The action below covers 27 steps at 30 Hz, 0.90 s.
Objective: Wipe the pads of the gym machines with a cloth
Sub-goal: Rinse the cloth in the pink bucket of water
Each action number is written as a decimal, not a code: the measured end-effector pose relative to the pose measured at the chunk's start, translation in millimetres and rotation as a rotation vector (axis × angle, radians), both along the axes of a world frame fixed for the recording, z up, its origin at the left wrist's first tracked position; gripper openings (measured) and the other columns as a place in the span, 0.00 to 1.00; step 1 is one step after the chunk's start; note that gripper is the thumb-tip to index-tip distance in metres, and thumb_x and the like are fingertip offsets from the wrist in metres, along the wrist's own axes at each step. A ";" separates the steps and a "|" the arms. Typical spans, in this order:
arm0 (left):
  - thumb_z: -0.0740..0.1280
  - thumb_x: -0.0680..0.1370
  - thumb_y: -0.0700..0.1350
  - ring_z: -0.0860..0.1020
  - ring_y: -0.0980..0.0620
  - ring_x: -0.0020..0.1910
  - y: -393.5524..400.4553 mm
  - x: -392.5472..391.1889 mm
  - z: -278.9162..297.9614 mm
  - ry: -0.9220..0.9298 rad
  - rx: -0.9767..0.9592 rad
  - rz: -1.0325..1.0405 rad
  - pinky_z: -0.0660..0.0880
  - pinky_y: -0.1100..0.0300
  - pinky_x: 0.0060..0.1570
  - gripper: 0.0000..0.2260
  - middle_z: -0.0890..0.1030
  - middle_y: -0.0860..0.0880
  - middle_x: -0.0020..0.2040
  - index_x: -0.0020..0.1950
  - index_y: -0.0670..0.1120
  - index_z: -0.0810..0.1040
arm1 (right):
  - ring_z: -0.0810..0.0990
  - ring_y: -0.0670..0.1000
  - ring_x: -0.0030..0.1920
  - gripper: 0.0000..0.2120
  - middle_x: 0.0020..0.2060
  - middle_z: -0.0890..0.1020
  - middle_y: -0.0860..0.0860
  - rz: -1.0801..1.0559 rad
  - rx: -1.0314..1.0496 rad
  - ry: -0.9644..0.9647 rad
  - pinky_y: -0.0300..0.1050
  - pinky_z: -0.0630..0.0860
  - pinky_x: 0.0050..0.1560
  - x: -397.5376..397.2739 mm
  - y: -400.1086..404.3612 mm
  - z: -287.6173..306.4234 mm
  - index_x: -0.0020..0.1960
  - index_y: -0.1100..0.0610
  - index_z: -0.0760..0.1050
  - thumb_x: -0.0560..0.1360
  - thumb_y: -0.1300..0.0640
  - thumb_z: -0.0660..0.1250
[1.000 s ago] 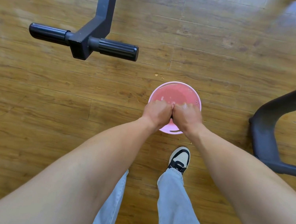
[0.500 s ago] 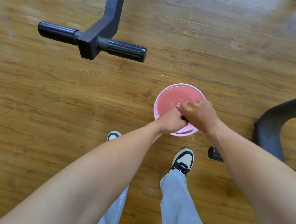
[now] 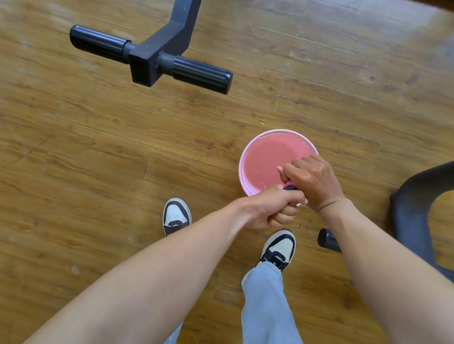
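Denim legs (image 3: 276,326) and two sneakers (image 3: 279,249) stand on the wooden floor (image 3: 57,176), nearest the camera. Just beyond, the left hand (image 3: 270,209) and right hand (image 3: 314,182) meet, both clenched on a small dark cloth (image 3: 290,186), apparently wringing it over the pink basin (image 3: 265,163) so drips fall inside. Farther off, a black machine handle (image 3: 151,59) hangs left and a frame leg (image 3: 421,206) crowds right; open floor lies between. No pads show.
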<state>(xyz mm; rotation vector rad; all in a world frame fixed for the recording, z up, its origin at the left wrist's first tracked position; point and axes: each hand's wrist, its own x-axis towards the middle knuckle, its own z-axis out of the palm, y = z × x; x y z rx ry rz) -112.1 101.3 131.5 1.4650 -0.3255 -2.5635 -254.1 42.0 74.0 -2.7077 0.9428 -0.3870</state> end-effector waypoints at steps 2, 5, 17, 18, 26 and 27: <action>0.62 0.83 0.42 0.56 0.57 0.22 3.6 -0.5 0.3 -0.002 -0.024 -0.038 0.53 0.64 0.21 0.19 0.58 0.55 0.25 0.34 0.52 0.61 | 0.70 0.55 0.25 0.19 0.26 0.72 0.52 0.076 0.008 0.041 0.47 0.69 0.29 -5.9 1.6 1.3 0.34 0.57 0.71 0.84 0.57 0.61; 0.63 0.82 0.43 0.58 0.56 0.24 2.7 1.8 4.0 -0.038 -0.076 -0.151 0.56 0.63 0.22 0.15 0.61 0.54 0.26 0.37 0.51 0.66 | 0.71 0.55 0.26 0.18 0.28 0.74 0.53 0.151 0.093 0.110 0.47 0.69 0.31 -13.6 4.0 6.2 0.35 0.56 0.72 0.83 0.56 0.62; 0.77 0.76 0.47 0.79 0.55 0.34 3.1 31.1 12.7 -0.343 -0.214 -0.054 0.77 0.58 0.37 0.20 0.82 0.49 0.44 0.64 0.47 0.73 | 0.74 0.55 0.45 0.19 0.49 0.73 0.52 -0.277 0.627 0.537 0.54 0.79 0.39 -13.1 7.6 55.9 0.54 0.57 0.65 0.75 0.55 0.74; 0.78 0.76 0.47 0.81 0.54 0.38 5.6 33.3 15.1 -0.352 -0.228 0.021 0.78 0.58 0.41 0.21 0.82 0.49 0.46 0.64 0.46 0.75 | 0.76 0.56 0.45 0.18 0.48 0.75 0.52 -0.306 0.732 0.548 0.54 0.78 0.41 -13.7 6.4 63.5 0.53 0.56 0.67 0.75 0.53 0.75; 0.78 0.76 0.46 0.84 0.52 0.53 4.5 22.9 50.5 -0.389 -0.167 0.426 0.79 0.57 0.52 0.27 0.82 0.44 0.63 0.71 0.45 0.72 | 0.79 0.45 0.41 0.09 0.44 0.81 0.45 -0.418 1.390 -0.060 0.42 0.76 0.43 -4.4 13.4 129.8 0.59 0.52 0.75 0.81 0.51 0.70; 0.77 0.76 0.47 0.84 0.51 0.54 3.9 20.6 54.7 -0.399 -0.168 0.432 0.79 0.55 0.55 0.27 0.82 0.45 0.63 0.72 0.45 0.71 | 0.79 0.46 0.42 0.07 0.44 0.81 0.47 -0.424 1.400 -0.086 0.44 0.76 0.45 -3.5 14.1 134.9 0.59 0.53 0.75 0.83 0.52 0.67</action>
